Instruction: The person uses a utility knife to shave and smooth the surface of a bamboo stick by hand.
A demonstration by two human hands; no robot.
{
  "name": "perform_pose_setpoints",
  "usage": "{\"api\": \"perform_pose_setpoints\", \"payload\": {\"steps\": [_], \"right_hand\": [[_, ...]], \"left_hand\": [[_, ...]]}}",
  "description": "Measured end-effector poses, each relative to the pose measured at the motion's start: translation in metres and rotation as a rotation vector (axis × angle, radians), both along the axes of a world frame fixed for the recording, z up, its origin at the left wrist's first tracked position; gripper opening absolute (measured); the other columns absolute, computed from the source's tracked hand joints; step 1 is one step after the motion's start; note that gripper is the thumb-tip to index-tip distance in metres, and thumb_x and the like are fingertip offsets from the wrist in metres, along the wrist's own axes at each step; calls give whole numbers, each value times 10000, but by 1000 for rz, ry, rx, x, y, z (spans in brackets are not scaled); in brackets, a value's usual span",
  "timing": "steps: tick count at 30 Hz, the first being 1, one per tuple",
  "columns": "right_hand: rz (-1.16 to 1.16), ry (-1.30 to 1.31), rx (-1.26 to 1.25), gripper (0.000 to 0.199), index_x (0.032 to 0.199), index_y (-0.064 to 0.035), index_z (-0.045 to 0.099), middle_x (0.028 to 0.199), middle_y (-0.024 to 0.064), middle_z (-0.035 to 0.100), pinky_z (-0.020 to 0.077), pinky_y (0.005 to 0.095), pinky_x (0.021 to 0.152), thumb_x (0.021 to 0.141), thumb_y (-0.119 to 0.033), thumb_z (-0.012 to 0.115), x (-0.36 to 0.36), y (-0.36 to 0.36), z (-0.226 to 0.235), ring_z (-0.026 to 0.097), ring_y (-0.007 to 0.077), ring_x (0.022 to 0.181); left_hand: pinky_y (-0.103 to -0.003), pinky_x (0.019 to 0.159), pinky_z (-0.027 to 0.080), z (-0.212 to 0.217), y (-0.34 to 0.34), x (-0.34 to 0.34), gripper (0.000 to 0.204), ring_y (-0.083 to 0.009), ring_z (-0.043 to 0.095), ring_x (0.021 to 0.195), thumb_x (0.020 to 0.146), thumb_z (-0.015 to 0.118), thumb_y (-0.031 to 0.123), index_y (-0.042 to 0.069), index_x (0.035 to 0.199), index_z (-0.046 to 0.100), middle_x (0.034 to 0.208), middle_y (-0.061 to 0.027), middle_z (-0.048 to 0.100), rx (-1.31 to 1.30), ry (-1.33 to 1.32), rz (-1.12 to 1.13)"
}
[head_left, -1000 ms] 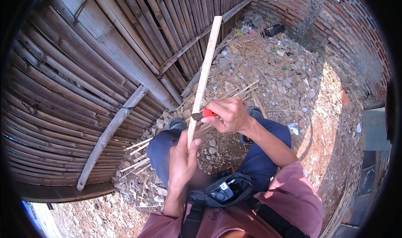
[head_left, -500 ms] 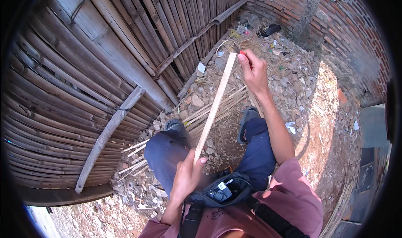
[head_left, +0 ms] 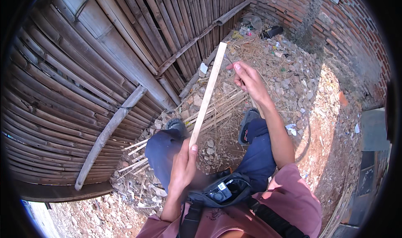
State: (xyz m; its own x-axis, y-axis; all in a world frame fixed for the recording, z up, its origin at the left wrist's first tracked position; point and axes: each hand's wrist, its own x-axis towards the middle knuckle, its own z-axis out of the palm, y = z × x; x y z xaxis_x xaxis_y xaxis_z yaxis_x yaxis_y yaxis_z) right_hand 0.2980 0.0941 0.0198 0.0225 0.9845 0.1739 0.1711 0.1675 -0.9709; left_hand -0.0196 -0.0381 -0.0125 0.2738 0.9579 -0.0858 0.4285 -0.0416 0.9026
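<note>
My left hand [head_left: 183,171] is closed around the lower end of a long pale bamboo slat [head_left: 207,92], which slants up and away from me. My right hand [head_left: 248,78] is out at arm's length, just right of the slat's far tip and apart from it. It is closed on a small knife whose thin dark blade [head_left: 230,61] pokes out near the thumb; the handle is hidden in the fist. Both knees in dark blue trousers [head_left: 161,148] sit under the slat.
A bamboo fence [head_left: 96,70] fills the left side, with a loose pole [head_left: 109,131] leaning on it. A brick wall [head_left: 335,33] closes the back right. Thin bamboo strips [head_left: 222,108] lie on stony rubble between my sandalled feet. A black pouch [head_left: 220,192] hangs at my waist.
My right hand ran with the knife from the middle of the slat up past its far end and now sits just right of the tip. The left hand kept its hold low down.
</note>
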Motion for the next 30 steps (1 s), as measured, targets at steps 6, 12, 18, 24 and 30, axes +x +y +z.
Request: {"api": "perform_pose_setpoints", "payload": {"steps": [6,12,18,24,30], "right_hand": [[283,456,-88,444,1363,-21,642,842,-17,615,267,194,473,1070,-347,709,-30,-16,2,380,-11,526],[325,536,-101,483,1410,-14,630,968,45,722,302,202,472,999,-199,801,-43,-18,-2,400,-10,516],[288,592,-124,468,1407,-7,628,1140,140,784,301,202,467,1004,-178,794,-46,-15,-7,392,-16,516],[174,593,-70,420,1398,-7,628,1120,132,783,287,196,463,1046,-203,746,-49,-9,-9,361,-20,504],[58,554,-24,355,1374,-7,634,1017,84,757,291,179,459,1083,-204,678,-41,-8,0,339,-21,501]], "left_hand": [[-311,587,426,2,10,5,387,-80,472,600,1188,425,311,17,1269,662,678,3,519,-54,-3,-40],[-289,505,450,2,19,4,436,-71,467,500,1188,428,364,3,1196,671,636,22,487,-92,-68,-126],[-286,533,513,17,37,3,361,-84,604,545,1170,499,309,-14,1189,661,666,-7,612,-109,-3,-232],[-327,565,482,25,53,17,207,-160,665,578,1103,622,179,-24,1107,662,640,-65,645,43,-146,-149],[-296,533,492,41,78,26,270,-100,616,570,1154,550,269,5,1142,606,662,-30,632,23,-34,-214]]}}
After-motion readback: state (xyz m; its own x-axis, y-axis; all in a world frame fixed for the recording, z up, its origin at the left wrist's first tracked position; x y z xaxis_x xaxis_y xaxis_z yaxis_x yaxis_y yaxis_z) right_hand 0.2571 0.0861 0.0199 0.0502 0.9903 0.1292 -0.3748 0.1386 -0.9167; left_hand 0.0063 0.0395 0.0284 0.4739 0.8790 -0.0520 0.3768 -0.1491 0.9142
